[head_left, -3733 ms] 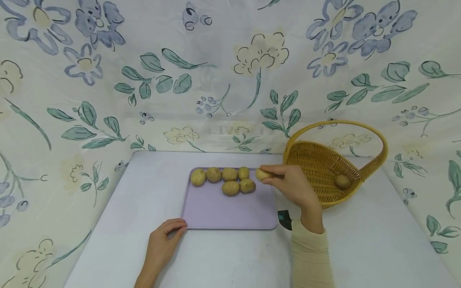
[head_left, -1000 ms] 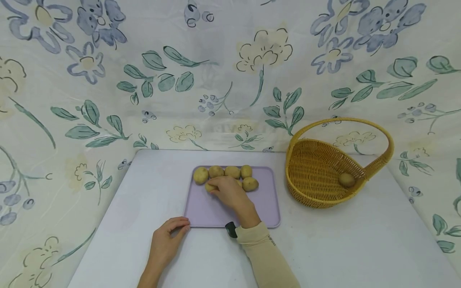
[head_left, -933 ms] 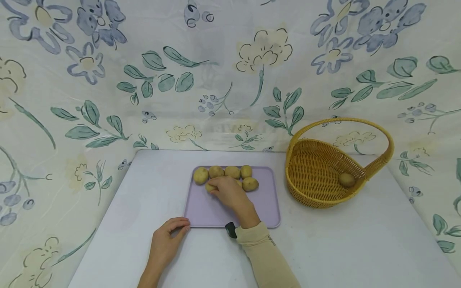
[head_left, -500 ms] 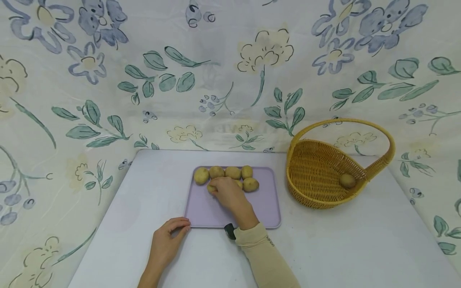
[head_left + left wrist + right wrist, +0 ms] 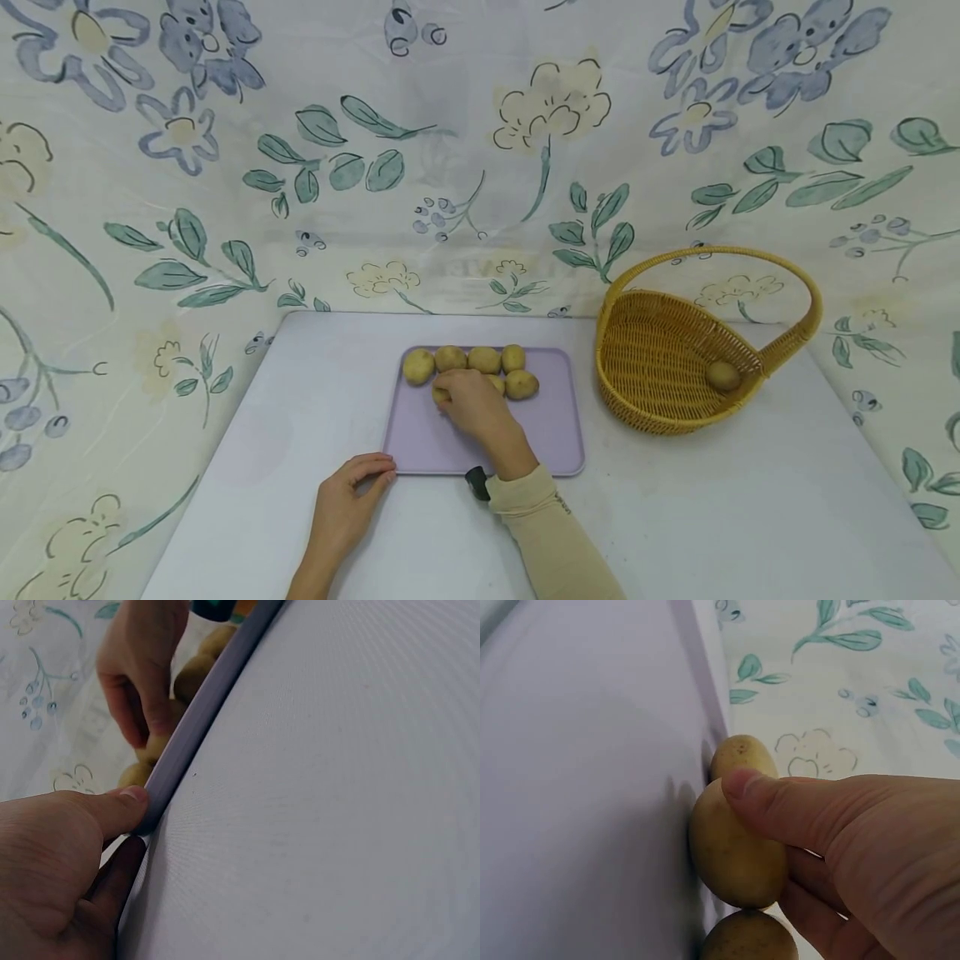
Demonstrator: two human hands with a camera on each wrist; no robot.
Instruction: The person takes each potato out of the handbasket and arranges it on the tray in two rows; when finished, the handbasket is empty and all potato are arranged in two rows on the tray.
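My right hand (image 5: 480, 410) pinches a potato (image 5: 739, 844) between thumb and fingers, low at the tray's surface. In the right wrist view, this potato touches or nearly touches its neighbour (image 5: 750, 937). Several yellow-brown potatoes line the back of the lilac tray (image 5: 517, 442), with a shorter second row in front, partly hidden behind my right hand. A potato (image 5: 522, 384) shows at that row's right end. My left hand (image 5: 345, 504) grips the tray's near left corner; in the left wrist view its thumb (image 5: 129, 801) presses on the rim, with fingers on the outer side.
To the right of the tray stands a wicker basket (image 5: 645, 367) with a tall arched handle and one potato (image 5: 722, 376) inside. The white table (image 5: 330, 375) meets a floral cloth (image 5: 450, 167) at the back.
From beside the basket, my right hand has carried the potato left to the second row. Over the last second it has slid slightly right. My left hand has stayed at the corner.
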